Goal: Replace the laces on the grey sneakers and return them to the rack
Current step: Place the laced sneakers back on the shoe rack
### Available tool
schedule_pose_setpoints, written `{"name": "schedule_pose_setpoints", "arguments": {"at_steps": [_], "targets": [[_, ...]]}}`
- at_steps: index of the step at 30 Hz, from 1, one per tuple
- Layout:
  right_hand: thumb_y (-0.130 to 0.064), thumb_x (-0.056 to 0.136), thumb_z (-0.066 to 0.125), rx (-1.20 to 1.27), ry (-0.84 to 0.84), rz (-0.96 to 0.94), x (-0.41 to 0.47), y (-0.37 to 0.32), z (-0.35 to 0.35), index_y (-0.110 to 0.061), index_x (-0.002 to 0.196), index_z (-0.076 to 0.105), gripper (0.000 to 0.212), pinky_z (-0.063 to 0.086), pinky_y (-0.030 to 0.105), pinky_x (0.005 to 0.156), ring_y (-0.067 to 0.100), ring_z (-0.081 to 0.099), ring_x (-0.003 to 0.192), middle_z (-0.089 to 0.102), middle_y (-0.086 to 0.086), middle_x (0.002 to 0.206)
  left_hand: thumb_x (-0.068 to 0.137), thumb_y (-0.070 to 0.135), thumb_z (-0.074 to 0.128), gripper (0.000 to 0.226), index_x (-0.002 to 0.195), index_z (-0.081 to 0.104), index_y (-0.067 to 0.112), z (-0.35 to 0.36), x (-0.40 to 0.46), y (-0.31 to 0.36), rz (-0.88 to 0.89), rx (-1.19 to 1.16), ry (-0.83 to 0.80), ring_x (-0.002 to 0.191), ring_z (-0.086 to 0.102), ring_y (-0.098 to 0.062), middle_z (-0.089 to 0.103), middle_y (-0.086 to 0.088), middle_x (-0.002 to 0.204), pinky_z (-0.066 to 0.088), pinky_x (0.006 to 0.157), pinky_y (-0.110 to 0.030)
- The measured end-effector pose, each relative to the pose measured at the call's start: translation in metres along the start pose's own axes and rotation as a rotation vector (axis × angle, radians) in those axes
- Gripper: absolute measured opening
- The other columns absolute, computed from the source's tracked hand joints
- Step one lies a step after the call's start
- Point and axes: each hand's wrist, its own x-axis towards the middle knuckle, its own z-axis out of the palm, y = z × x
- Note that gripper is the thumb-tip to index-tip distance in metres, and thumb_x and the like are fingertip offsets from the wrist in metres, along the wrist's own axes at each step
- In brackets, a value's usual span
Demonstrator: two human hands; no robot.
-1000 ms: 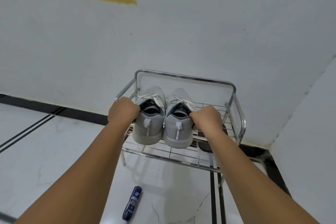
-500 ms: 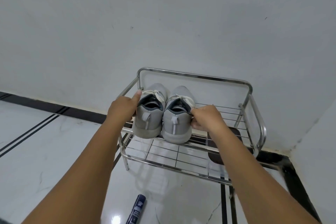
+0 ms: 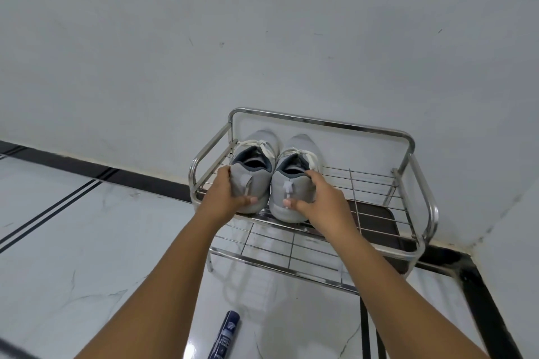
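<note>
Two grey sneakers with white laces stand side by side on the top shelf of a steel wire rack (image 3: 379,131), toes to the wall. My left hand (image 3: 227,195) wraps the heel of the left sneaker (image 3: 256,154), thumb under its sole edge. My right hand (image 3: 318,198) cups the heel of the right sneaker (image 3: 294,183) in the same way. Both heels sit at the shelf's front edge.
The rack stands in a corner against a white wall. A dark mat (image 3: 376,221) lies on its lower shelf at the right. A blue tube (image 3: 224,335) lies on the white tiled floor in front of the rack.
My hands slid from the sneakers' collars down to their heels. The sneakers now sit a little further back on the shelf, and my view moved back.
</note>
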Motion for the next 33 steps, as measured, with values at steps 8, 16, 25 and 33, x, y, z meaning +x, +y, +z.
{"name": "schedule_pose_setpoints", "arguments": {"at_steps": [8,16,25,33], "targets": [[-0.051,0.076,0.074,-0.029,0.121,-0.014,0.004,0.003,0.016,-0.029,0.141,0.037,0.078,0.051,0.040,0.080,0.025,0.059,0.100,0.062,0.003,0.107,0.079,0.014,0.077,0.062,0.131,0.044,0.021,0.003,-0.001,-0.002,0.083,-0.006,0.053,0.106,0.051,-0.011,0.053,0.011,0.116,0.041,0.086,-0.028],[-0.051,0.076,0.073,0.017,0.209,0.063,-0.005,-0.001,0.029,-0.026,0.144,0.029,0.085,0.052,0.042,0.083,0.026,0.056,0.112,0.057,0.002,0.124,0.078,0.030,0.078,0.056,0.115,0.039,0.014,0.009,-0.010,0.005,-0.074,0.149,0.197,0.084,0.056,-0.021,0.054,0.002,0.100,0.048,0.071,-0.036],[-0.059,0.080,0.063,0.233,0.010,0.382,-0.046,-0.026,0.062,-0.018,0.060,0.047,0.048,0.052,0.035,0.056,0.024,0.060,0.061,0.055,0.000,0.060,0.087,0.036,0.063,0.026,0.090,0.063,0.010,-0.014,-0.037,-0.006,-0.131,0.203,0.095,0.076,0.064,-0.017,0.068,0.000,0.079,0.049,0.070,-0.032],[-0.036,0.085,0.065,0.030,-0.386,0.363,-0.087,-0.014,0.158,-0.012,0.067,0.058,0.031,0.061,0.042,0.074,0.024,0.072,0.069,0.073,0.010,0.075,0.090,0.031,0.062,0.020,0.088,0.061,0.010,-0.052,-0.106,-0.123,-0.397,0.145,0.023,0.080,0.063,-0.017,0.067,-0.001,0.083,0.049,0.075,-0.033]]}}
